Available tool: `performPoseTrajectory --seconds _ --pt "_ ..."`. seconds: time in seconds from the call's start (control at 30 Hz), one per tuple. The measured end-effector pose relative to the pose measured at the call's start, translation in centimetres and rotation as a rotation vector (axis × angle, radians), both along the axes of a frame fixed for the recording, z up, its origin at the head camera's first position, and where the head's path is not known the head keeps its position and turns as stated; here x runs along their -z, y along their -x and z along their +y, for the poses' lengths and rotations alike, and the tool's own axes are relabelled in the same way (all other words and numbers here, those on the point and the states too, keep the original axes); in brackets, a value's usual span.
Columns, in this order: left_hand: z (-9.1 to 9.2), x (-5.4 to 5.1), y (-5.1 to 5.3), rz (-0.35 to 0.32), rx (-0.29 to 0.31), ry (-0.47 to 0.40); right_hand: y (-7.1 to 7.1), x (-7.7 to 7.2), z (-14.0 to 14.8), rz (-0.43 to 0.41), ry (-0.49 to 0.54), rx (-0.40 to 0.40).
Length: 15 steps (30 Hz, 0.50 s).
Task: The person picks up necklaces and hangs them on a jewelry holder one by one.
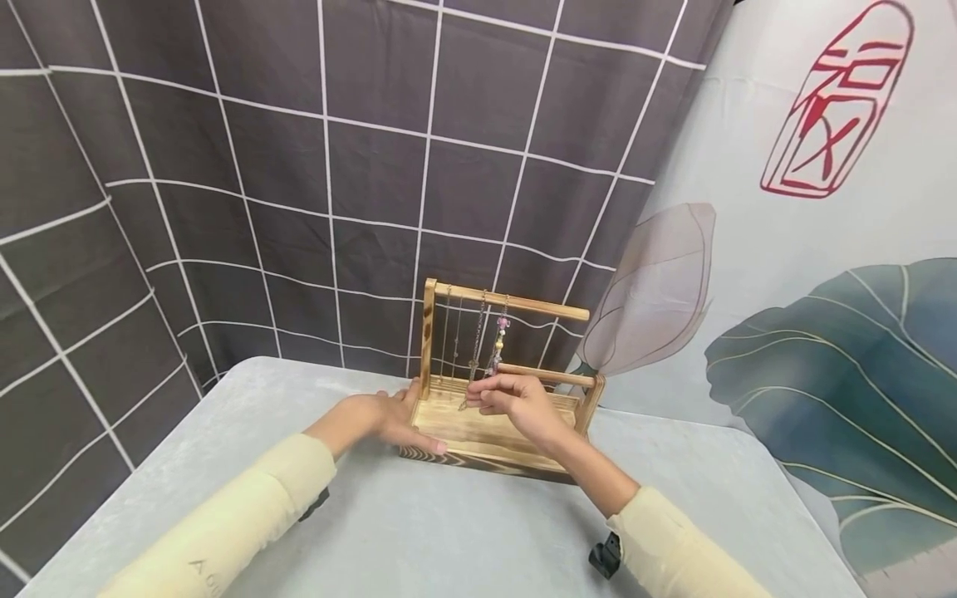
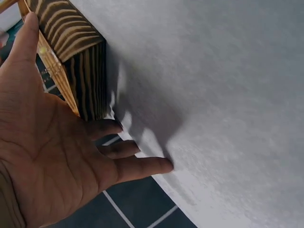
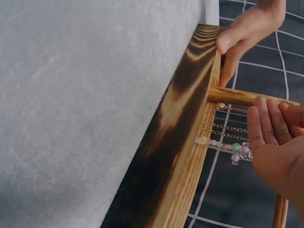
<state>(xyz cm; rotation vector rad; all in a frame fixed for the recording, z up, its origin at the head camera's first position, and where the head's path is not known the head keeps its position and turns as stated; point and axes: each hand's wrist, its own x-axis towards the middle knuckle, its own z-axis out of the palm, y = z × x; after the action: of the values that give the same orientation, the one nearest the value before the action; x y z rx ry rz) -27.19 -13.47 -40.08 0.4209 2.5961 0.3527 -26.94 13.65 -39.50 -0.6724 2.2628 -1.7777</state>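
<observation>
A wooden jewelry stand point(image 1: 427, 340) with a tray base and two crossbars stands on the table. From its upper bar point(image 1: 523, 304) hang several thin chains and a colorful beaded strand point(image 1: 501, 336). My right hand point(image 1: 523, 407) is over the tray, its thumb and fingertips pinching the lower part of a chain necklace point(image 1: 479, 336); the exact contact is partly hidden. My left hand point(image 1: 377, 418) steadies the left end of the tray, thumb on its front rim. In the left wrist view, that hand's other fingers point(image 2: 142, 167) stretch straight past the tray's dark-grained corner point(image 2: 85, 71).
The lower crossbar point(image 1: 549, 375) sticks out just above my right hand, joined to the right upright point(image 1: 591, 405). A pale grey cloth covers the table point(image 1: 449, 531). Behind hangs a dark grid-patterned curtain point(image 1: 262, 166); at right hangs a white cloth with leaf prints point(image 1: 845, 374).
</observation>
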Motion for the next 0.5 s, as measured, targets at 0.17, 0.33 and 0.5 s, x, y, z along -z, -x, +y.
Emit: performPoseTrajectory --seconds 0.17,0.33,0.5 --pt "-1.6 0.1 0.2 0.034 0.067 -0.094 0.3 0.9 0.0 0.019 -0.081 -0.015" --pt "-3.2 0.7 0.1 0.104 0.118 -0.195 0.4 1.7 0.1 0.059 -0.223 -0.003" --pt "-4.2 1.5 -0.3 0.156 0.127 -0.287 0.1 2.2 -0.1 0.136 -0.368 -0.028"
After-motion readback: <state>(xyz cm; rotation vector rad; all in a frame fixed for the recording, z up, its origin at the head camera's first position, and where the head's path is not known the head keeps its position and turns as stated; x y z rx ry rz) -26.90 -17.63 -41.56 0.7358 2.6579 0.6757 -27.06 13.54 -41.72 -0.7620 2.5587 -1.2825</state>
